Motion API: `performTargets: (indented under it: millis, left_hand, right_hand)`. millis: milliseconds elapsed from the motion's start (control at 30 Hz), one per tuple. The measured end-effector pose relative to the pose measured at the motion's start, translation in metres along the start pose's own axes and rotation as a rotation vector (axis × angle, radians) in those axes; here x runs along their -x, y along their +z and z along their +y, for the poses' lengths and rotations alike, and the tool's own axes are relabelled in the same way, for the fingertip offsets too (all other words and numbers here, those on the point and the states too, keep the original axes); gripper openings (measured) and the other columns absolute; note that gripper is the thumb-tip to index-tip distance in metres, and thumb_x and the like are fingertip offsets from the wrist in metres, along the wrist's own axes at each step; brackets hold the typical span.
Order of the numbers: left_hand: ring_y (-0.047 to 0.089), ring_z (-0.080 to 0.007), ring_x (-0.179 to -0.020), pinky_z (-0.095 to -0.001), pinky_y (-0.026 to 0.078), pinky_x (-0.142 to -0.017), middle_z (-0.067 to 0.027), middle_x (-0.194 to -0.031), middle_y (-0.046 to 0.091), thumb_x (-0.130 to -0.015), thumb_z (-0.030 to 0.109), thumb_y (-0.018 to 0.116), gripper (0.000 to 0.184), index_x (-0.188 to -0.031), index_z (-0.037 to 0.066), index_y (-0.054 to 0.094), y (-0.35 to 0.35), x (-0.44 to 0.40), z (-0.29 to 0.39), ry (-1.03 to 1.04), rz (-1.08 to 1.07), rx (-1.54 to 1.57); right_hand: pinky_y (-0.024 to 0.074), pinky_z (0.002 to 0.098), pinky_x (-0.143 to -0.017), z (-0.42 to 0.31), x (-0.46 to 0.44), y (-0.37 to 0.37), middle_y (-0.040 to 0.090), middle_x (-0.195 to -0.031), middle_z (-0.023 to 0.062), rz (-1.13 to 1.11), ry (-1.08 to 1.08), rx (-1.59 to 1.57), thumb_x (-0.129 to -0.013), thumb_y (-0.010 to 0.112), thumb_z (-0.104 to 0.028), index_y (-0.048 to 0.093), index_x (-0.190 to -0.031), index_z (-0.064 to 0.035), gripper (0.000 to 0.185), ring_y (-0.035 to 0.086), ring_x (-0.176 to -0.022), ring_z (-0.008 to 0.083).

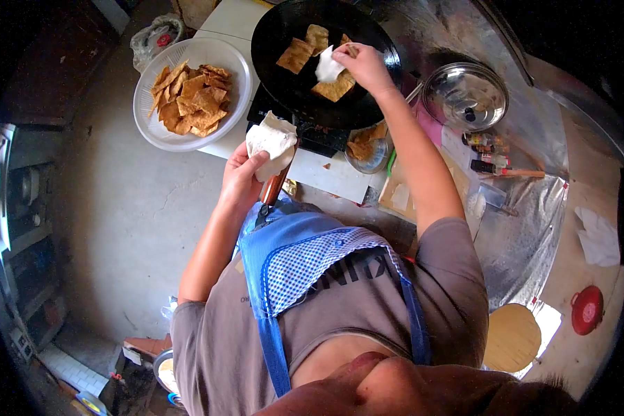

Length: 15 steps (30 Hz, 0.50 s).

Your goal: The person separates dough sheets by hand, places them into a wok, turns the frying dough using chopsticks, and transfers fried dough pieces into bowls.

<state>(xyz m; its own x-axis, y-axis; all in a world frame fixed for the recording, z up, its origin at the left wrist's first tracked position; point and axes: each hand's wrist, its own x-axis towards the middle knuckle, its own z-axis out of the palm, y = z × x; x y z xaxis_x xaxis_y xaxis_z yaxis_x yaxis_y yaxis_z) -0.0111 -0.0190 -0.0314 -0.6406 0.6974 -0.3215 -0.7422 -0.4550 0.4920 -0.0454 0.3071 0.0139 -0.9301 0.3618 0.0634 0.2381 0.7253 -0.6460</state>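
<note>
My left hand (246, 170) is closed on a stack of white dough sheets (273, 142), held up in front of the stove near the pan's wooden handle (273, 188). Over the black frying pan (284, 93), my right hand (362, 68) pinches one small white dough sheet (329, 67) by its edge. Browned flat pieces lie in the pan: one piece (295, 55) at the left, another (334, 89) just below the held sheet, and others at the back. To the left, a white plastic basket (144, 104) holds a heap of browned, crisp-looking pieces (195, 100).
A steel pan with a glass lid (464, 97) stands right of the frying pan. Several bottles (489, 149) lie near it on the foil-covered counter. A small bowl (371, 163) with browned bits sits below the pan. A plastic bag (158, 41) is behind the basket.
</note>
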Motion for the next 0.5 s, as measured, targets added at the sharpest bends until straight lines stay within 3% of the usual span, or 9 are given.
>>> performTargets:
  millis: [200, 300, 433, 467, 500]
  left_hand:
    - [0.062, -0.0223, -0.100, -0.0375, 0.050, -0.090, -0.0125, -0.111, 0.062, -0.083, 0.005, 0.060, 0.034, -0.117, 0.000, 0.054, 0.003, 0.007, 0.002, -0.003, 0.018, -0.047]
    - [0.062, -0.0224, -0.100, -0.0375, 0.050, -0.091, -0.0126, -0.111, 0.062, -0.083, 0.005, 0.060, 0.034, -0.117, 0.000, 0.054, 0.009, 0.011, 0.003, -0.002, 0.011, -0.037]
    - [0.062, -0.0234, -0.102, -0.0390, 0.048, -0.093, -0.0136, -0.112, 0.062, -0.085, 0.003, 0.059, 0.034, -0.118, -0.001, 0.053, 0.017, 0.011, 0.003, -0.016, -0.003, -0.022]
    - [0.062, -0.0234, -0.102, -0.0390, 0.048, -0.093, -0.0136, -0.112, 0.062, -0.085, 0.003, 0.059, 0.034, -0.118, -0.001, 0.053, 0.017, 0.009, 0.001, -0.016, -0.007, -0.024]
    - [0.062, -0.0235, -0.102, -0.0390, 0.049, -0.093, -0.0134, -0.112, 0.062, -0.085, 0.004, 0.060, 0.035, -0.118, 0.000, 0.053, 0.018, 0.007, -0.001, -0.018, -0.023, -0.005]
  right_hand:
    - [0.0508, 0.0406, -0.073, 0.018, -0.015, 0.041, 0.068, -0.086, 0.0134, -0.060, 0.025, 0.189, -0.082, 0.062, -0.037, 0.068, -0.094, -0.0062, 0.034, 0.065, -0.078, 0.0286]
    - [0.0505, 0.0438, -0.073, 0.024, -0.017, 0.029, 0.064, -0.092, 0.0130, 0.078, -0.160, 0.389, -0.089, 0.056, -0.038, 0.067, -0.097, -0.0070, 0.033, 0.063, -0.084, 0.0312]
    - [0.0518, 0.0383, -0.072, -0.021, 0.006, -0.028, 0.065, -0.095, 0.0118, 0.272, -0.378, 0.218, -0.092, 0.055, -0.028, 0.066, -0.099, -0.0077, 0.025, 0.064, -0.084, 0.0299]
    - [0.0521, 0.0325, -0.072, -0.030, 0.013, -0.039, 0.067, -0.094, 0.0093, 0.312, -0.430, 0.137, -0.092, 0.056, -0.023, 0.066, -0.100, -0.0079, 0.020, 0.066, -0.083, 0.0242]
    - [0.0521, 0.0325, -0.072, -0.045, 0.023, -0.049, 0.067, -0.094, 0.0093, 0.317, -0.430, 0.139, -0.092, 0.056, -0.023, 0.066, -0.100, -0.0079, 0.020, 0.066, -0.083, 0.0242]
